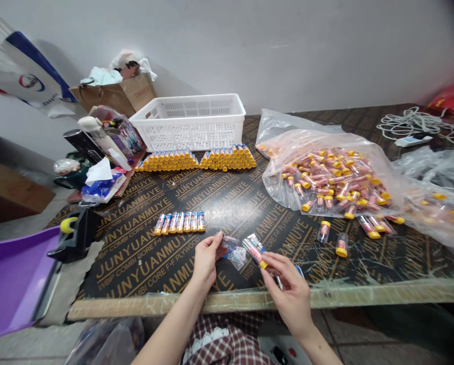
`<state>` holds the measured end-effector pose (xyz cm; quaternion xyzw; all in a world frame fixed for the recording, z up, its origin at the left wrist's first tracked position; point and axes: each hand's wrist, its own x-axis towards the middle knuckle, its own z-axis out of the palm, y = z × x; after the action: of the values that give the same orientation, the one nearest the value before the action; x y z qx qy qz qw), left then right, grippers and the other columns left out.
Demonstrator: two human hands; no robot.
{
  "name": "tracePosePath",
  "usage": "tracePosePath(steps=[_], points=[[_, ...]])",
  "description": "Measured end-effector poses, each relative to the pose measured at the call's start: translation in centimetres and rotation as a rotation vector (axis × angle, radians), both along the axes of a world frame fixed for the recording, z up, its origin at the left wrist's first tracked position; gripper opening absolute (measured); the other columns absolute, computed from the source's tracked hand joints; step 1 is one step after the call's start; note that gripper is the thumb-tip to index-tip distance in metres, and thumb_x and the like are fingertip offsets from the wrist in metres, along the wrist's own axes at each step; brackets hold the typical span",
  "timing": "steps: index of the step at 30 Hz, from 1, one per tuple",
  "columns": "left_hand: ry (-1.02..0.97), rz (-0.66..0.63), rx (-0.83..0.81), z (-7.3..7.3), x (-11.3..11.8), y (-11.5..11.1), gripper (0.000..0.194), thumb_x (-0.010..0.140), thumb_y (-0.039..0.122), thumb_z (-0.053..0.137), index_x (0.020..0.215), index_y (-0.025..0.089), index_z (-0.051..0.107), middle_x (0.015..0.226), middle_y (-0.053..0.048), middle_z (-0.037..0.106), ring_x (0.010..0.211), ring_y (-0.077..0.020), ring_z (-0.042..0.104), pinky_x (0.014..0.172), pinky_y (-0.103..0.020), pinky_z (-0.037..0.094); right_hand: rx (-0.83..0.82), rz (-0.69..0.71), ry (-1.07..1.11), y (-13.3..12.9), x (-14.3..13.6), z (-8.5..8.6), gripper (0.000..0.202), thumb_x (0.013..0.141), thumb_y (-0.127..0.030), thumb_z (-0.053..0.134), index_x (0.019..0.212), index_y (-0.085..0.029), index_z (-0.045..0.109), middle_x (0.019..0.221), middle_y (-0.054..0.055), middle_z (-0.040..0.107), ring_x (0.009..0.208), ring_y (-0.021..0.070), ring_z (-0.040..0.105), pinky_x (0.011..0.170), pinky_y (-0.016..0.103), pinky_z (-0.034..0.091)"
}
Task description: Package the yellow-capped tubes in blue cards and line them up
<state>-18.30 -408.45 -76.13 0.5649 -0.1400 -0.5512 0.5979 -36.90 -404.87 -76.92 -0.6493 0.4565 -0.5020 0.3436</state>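
Note:
Near the table's front edge, my right hand is closed on a small clear tube with a yellow cap, its capped end at the fingertips. To its left, my left hand pinches at a small clear plastic piece with print. More small printed clear pieces lie on the table between the hands. A bit of something blue and white shows beside my right fingers, mostly hidden. A row of several labelled tubes lies ahead of my left hand. Two loose tubes, one nearer and one farther, stand right of my right hand.
Stacked yellow-ended tubes lie before a white plastic basket. A clear bag holds a heap of tubes at right. A tape dispenser, bottles and purple dustpan-like tray are at left. Cables lie far right.

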Motion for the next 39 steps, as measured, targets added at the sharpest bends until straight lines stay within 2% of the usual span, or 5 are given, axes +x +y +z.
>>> tracePosePath(steps=[11,18,25,31,39], points=[[-0.031,0.000,-0.023,0.3,-0.5,0.5,0.040,0.059,0.048,0.075,0.065,0.011,0.060,0.062,0.000,0.060,0.056,-0.0089,0.053,0.055,-0.021,0.047,-0.098,0.099,0.137,0.5,0.9,1.0,0.031,0.084,-0.013,0.054,0.109,-0.028,0.063,0.107,0.007,0.061,0.099,0.0206,0.060,0.086,0.035,0.050],[0.102,-0.297,-0.079,2.1,-1.4,1.5,0.044,0.058,0.029,0.081,0.093,0.015,0.057,0.072,0.000,0.065,0.062,-0.0118,0.061,0.059,-0.024,0.051,-0.103,0.133,0.182,-0.3,0.3,0.1,0.047,0.083,-0.009,0.048,0.124,-0.032,0.051,0.105,0.006,0.055,0.098,0.0190,0.057,0.084,0.034,0.051],[0.114,-0.605,-0.014,2.0,-1.9,2.6,0.036,0.060,0.032,0.080,0.084,0.008,0.068,0.070,-0.004,0.065,0.057,-0.0097,0.059,0.057,-0.021,0.048,-0.068,0.330,0.215,-0.9,-0.2,1.0,0.081,0.066,-0.007,0.052,0.140,-0.027,0.024,0.148,0.009,0.021,0.135,0.0309,0.026,0.105,0.052,0.035],[0.115,-0.652,0.007,2.4,-2.5,3.1,0.029,0.058,0.031,0.080,0.077,0.011,0.069,0.065,-0.002,0.064,0.056,-0.0100,0.058,0.055,-0.020,0.046,-0.045,0.441,0.181,-0.8,-0.2,1.2,0.081,0.062,-0.008,0.051,0.138,-0.025,0.029,0.138,0.009,0.042,0.128,0.0277,0.040,0.106,0.046,0.037],[0.108,-0.644,0.032,2.7,-2.7,3.3,0.033,0.054,0.031,0.082,0.076,0.011,0.069,0.064,-0.002,0.065,0.054,-0.0106,0.058,0.051,-0.019,0.042,-0.008,0.387,0.084,-0.2,0.1,0.5,0.084,0.060,-0.006,0.051,0.138,-0.025,0.027,0.137,0.009,0.042,0.127,0.0288,0.042,0.104,0.044,0.041]])
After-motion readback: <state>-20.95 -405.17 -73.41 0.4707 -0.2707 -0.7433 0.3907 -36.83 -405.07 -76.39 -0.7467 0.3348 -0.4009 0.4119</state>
